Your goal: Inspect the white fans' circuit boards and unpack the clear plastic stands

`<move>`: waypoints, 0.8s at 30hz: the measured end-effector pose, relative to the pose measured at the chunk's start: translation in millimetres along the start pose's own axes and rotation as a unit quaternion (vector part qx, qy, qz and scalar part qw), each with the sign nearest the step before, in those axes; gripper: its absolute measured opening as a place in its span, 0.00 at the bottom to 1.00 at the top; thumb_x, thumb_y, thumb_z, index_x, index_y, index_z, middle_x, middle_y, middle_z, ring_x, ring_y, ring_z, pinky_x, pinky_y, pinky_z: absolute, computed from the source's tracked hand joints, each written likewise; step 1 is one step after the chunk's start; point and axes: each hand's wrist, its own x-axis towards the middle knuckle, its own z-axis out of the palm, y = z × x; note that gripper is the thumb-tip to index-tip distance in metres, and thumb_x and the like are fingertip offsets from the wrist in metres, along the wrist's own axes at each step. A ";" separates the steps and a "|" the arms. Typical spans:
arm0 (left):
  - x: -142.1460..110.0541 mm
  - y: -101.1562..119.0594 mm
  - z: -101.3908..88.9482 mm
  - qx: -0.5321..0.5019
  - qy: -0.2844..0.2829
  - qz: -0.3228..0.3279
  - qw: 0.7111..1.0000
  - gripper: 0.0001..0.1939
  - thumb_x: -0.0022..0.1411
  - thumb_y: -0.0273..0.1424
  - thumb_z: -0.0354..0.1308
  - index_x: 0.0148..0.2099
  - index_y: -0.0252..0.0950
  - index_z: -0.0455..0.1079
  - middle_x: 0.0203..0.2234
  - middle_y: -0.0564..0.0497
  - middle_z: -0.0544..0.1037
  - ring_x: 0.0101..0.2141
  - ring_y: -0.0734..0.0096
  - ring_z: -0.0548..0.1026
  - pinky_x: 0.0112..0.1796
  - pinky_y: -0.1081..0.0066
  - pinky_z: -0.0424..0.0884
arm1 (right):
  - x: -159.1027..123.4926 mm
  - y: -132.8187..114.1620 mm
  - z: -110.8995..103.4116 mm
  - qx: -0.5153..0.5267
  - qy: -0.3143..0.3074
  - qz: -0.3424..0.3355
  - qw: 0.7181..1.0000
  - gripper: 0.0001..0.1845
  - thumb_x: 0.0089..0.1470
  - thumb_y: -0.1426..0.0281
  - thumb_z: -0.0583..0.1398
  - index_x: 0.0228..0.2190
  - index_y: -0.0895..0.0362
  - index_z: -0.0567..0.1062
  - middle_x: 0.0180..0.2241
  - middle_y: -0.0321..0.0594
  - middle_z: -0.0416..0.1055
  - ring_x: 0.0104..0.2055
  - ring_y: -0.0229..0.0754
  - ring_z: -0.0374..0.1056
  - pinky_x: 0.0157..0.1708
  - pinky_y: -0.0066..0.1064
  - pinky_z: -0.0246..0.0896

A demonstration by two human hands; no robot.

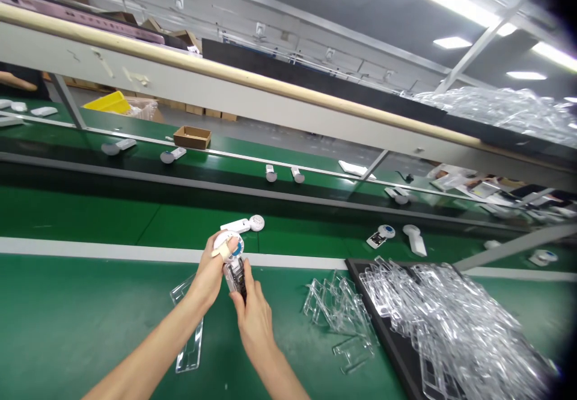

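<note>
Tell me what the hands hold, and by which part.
A white device: the left hand grips its round head, the right hand its handle.

Left fingers (232,244), right fingers (249,278) hold white device (234,269), seemingly open-backed.

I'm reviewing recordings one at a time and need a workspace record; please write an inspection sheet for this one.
Surface: green worktop, pale strip along its far edge.
Job's things: white device, round-headed, dark inner parts exposed in its handle.
Clutter: loose clear plastic pieces beside a black tray heaped with more.
Hands: left hand holds the device's head; right hand grips its handle.
Cables: possible dark cord at far right, too small to confirm.
Surroundings: similar devices beyond the strip; yellow bin; ceiling lights.
</note>
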 end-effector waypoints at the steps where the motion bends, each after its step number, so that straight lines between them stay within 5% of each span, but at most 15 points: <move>1: -1.3 -1.9 -1.5 -0.013 -0.011 0.004 1.000 0.27 0.47 0.43 0.65 0.49 0.42 0.65 0.38 0.52 0.73 0.36 0.70 0.71 0.33 0.73 0.66 | 0.7 1.3 -2.4 0.005 0.003 -0.005 1.000 0.31 0.61 0.65 0.46 0.62 0.45 0.41 0.38 0.41 0.65 0.38 0.46 0.66 0.36 0.38 0.66; 5: -7.5 -14.8 -13.1 -0.018 -0.088 -0.084 0.992 0.26 0.44 0.44 0.66 0.44 0.37 0.70 0.39 0.46 0.76 0.40 0.62 0.73 0.38 0.67 0.68 | 3.7 -1.1 -13.6 -0.038 0.039 -0.058 0.997 0.29 0.59 0.65 0.50 0.61 0.44 0.50 0.38 0.42 0.64 0.40 0.47 0.64 0.40 0.40 0.64; 8: -13.0 -21.4 -21.6 0.013 -0.072 -0.129 0.989 0.24 0.45 0.45 0.66 0.42 0.36 0.72 0.39 0.43 0.77 0.40 0.58 0.74 0.38 0.65 0.69 | 8.4 -6.8 -15.7 -0.024 0.038 -0.075 0.996 0.25 0.58 0.63 0.52 0.57 0.44 0.59 0.39 0.43 0.65 0.41 0.48 0.63 0.42 0.41 0.63; 11: -19.1 -20.5 -24.4 0.034 -0.007 -0.054 0.998 0.22 0.45 0.44 0.65 0.41 0.39 0.72 0.42 0.46 0.76 0.44 0.58 0.73 0.41 0.66 0.69 | 24.0 -10.6 -9.8 0.148 0.093 0.036 0.984 0.23 0.60 0.60 0.47 0.54 0.51 0.64 0.41 0.43 0.68 0.42 0.45 0.65 0.42 0.36 0.62; 14: -25.5 -16.7 -24.7 0.075 0.021 0.020 0.997 0.19 0.45 0.42 0.66 0.40 0.41 0.72 0.42 0.48 0.76 0.46 0.59 0.72 0.47 0.64 0.66 | 44.7 -13.3 2.0 0.285 0.150 0.158 0.934 0.27 0.59 0.55 0.43 0.31 0.59 0.74 0.28 0.42 0.71 0.32 0.43 0.68 0.34 0.32 0.63; 18: -34.4 -15.1 -30.5 0.119 0.044 0.080 0.989 0.19 0.44 0.39 0.66 0.40 0.42 0.72 0.40 0.49 0.76 0.45 0.58 0.71 0.50 0.63 0.64 | 59.6 -23.9 19.2 0.324 0.173 0.149 0.918 0.32 0.57 0.51 0.43 0.12 0.55 0.66 0.15 0.38 0.66 0.21 0.40 0.63 0.27 0.30 0.59; 21: -33.4 -13.8 -40.9 0.130 0.065 0.097 0.985 0.19 0.44 0.39 0.66 0.40 0.41 0.72 0.40 0.49 0.76 0.46 0.57 0.71 0.49 0.63 0.65 | 67.2 -35.1 29.8 0.311 0.172 0.129 0.926 0.32 0.58 0.52 0.40 0.12 0.55 0.65 0.15 0.38 0.66 0.21 0.39 0.62 0.26 0.30 0.57; 24: -6.2 -6.0 -63.3 0.119 0.087 0.050 0.988 0.22 0.44 0.42 0.65 0.42 0.38 0.71 0.38 0.47 0.77 0.42 0.58 0.73 0.45 0.63 0.69 | 76.4 -39.1 37.4 0.256 0.095 0.109 0.956 0.31 0.60 0.55 0.39 0.16 0.56 0.66 0.18 0.37 0.68 0.23 0.39 0.65 0.27 0.29 0.57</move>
